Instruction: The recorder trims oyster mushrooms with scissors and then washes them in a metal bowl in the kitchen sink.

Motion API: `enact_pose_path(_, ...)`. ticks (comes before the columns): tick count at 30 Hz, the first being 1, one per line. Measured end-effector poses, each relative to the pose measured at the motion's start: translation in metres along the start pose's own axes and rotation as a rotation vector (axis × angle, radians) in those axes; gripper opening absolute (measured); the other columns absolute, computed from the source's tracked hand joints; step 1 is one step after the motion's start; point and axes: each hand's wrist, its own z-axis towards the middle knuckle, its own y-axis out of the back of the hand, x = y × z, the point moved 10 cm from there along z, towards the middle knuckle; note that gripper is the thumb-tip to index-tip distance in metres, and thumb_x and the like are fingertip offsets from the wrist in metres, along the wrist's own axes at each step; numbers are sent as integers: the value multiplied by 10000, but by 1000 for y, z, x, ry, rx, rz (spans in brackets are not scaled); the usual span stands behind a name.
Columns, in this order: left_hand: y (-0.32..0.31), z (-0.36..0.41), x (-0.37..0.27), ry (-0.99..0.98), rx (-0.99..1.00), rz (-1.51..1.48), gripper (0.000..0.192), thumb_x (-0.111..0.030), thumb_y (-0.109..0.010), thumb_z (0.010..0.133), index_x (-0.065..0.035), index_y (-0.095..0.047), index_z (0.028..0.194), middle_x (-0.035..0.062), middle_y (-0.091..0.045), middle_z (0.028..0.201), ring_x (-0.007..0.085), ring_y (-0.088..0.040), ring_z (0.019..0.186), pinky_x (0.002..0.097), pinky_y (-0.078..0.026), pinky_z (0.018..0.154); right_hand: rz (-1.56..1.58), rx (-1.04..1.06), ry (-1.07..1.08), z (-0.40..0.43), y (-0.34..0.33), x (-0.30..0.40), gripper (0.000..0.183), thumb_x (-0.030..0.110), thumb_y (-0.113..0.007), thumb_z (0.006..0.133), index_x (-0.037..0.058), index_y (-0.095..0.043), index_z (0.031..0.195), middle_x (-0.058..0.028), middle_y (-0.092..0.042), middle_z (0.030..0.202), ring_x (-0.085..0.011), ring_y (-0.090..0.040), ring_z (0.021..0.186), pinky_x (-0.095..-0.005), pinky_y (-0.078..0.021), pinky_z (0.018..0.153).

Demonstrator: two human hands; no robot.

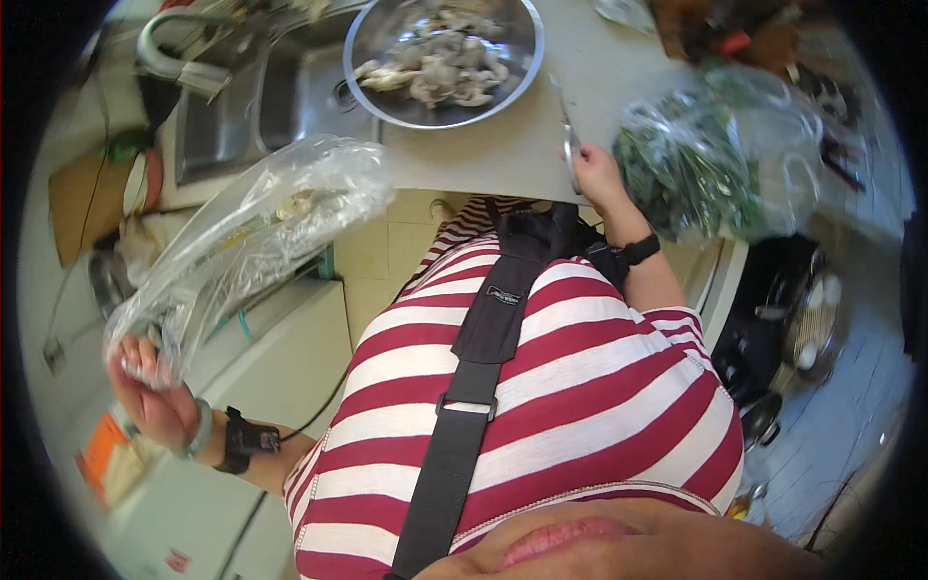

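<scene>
At the far left my left hand grips the gathered top of a clear plastic bag. The bag stretches toward the sink, with some pale, wet scraps inside it that I cannot make out. My right hand is at the counter's front edge with its fingers on the handles of metal scissors. The blades point away from me over the countertop. Beyond and between my hands stands a large stainless steel bowl holding pale greyish pieces of raw meat or seafood.
A double-basin steel sink with a curved faucet lies at the left. Leafy greens in a clear plastic bag rest right of my right hand. Pans sit further right. A white cabinet or appliance stands under my left arm.
</scene>
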Motion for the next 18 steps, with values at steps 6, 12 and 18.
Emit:
enact_pose_path(6,201,-3,-9,-37,-458,562,221,-161,-510,896,-34,-538,1075,50,-586,893,181,-588,911,325,-475,714,-557,-182,63,37,15,-24,620,455,-654,709,-23,-568,1094,-216,-612,1022,-353,-591,944,-394,-459,815)
enact_pose_path(12,309,21,36,151,-631,616,175,-229,-615,839,-73,-581,910,-14,-531,744,88,-517,646,221,-469,547,-725,-297,177,22,23,4,472,334,-674,724,-16,-612,1034,-177,-639,864,-312,-615,804,-380,-468,731)
enact_pose_path(18,367,64,89,147,-580,382,135,-123,-580,850,1,-545,891,71,-554,786,150,-556,699,306,-547,626,-486,-428,240,10,20,23,431,367,-617,799,-11,-626,1005,-127,-652,837,-266,-623,789,-337,-469,693)
